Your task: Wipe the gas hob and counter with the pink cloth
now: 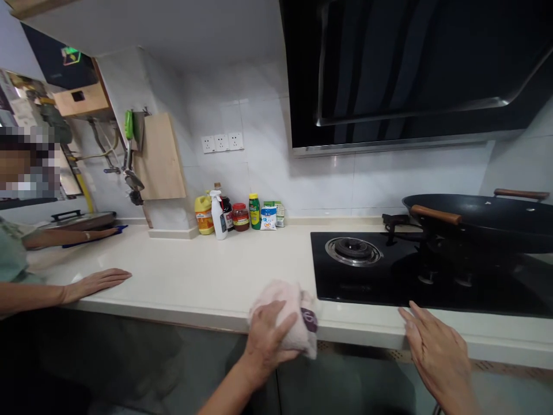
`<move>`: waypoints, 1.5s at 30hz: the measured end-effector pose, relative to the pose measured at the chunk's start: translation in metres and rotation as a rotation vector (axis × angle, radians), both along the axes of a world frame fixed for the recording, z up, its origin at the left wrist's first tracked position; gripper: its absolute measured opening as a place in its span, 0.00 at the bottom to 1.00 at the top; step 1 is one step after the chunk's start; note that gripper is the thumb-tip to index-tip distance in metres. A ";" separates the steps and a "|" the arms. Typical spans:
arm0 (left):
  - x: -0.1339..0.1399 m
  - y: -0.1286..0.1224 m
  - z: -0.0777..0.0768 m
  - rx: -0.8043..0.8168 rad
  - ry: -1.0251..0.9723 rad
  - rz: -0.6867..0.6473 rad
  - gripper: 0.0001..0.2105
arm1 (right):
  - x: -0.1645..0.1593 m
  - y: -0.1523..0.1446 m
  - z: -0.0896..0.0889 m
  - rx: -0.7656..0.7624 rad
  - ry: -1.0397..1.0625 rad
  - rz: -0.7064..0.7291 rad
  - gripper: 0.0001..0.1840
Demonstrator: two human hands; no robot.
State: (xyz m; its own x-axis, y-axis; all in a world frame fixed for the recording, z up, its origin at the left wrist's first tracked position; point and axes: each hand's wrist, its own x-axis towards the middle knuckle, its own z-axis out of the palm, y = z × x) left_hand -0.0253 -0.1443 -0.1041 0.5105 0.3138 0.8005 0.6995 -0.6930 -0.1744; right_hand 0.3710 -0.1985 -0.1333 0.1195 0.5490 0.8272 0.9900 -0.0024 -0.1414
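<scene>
- Just left of the hob (349, 284), near its front corner, a pale pink cloth (287, 295) lies bunched at the edge of the white counter (194, 276), partly on top and partly hanging over the front.
- From that hob corner, the left hand (268, 340) is farther left and lower, pressing or gripping the cloth from the near side, thumb and fingers spread across it; how firmly the fingers close, I cannot tell.
- The cloth lies directly ahead of the left hand; its longer line seems to slant from far left of the hob corner down toward the near side, though folds and blur make this uncertain.
- In front of the hob, the right hand (440, 349) is bare of any object, fingers nearly together and laid over the counter edge; whether a fingertip touches the glass, I cannot tell.
- Of the two, the left hand is the nearer, in contact with the cloth; the right is well apart, with the cloth off to its left.
- On the hob's right side sits a wok (479, 222).
- Well left of the hob, a co-worker's hand (97, 281) rests flat on the counter.
</scene>
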 end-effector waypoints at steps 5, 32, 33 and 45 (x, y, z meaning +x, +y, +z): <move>-0.104 0.012 0.003 -0.080 0.088 0.274 0.38 | -0.002 0.003 0.000 0.049 0.009 0.013 0.24; 0.135 -0.002 -0.018 -0.300 0.060 0.226 0.51 | -0.012 -0.011 0.015 -0.008 0.271 0.152 0.23; 0.151 -0.003 -0.019 -0.267 0.065 0.185 0.52 | -0.017 -0.018 0.018 -0.022 0.314 0.196 0.23; 0.132 -0.003 0.017 -0.312 0.133 -0.250 0.37 | -0.076 -0.012 0.008 0.069 -0.128 0.272 0.35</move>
State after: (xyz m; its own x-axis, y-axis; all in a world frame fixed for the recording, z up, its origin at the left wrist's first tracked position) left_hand 0.1071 -0.1470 -0.0875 0.6941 0.3837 0.6091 0.4883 -0.8727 -0.0067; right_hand 0.2949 -0.2109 -0.1252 -0.1321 0.4887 0.8624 0.9628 0.2703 -0.0056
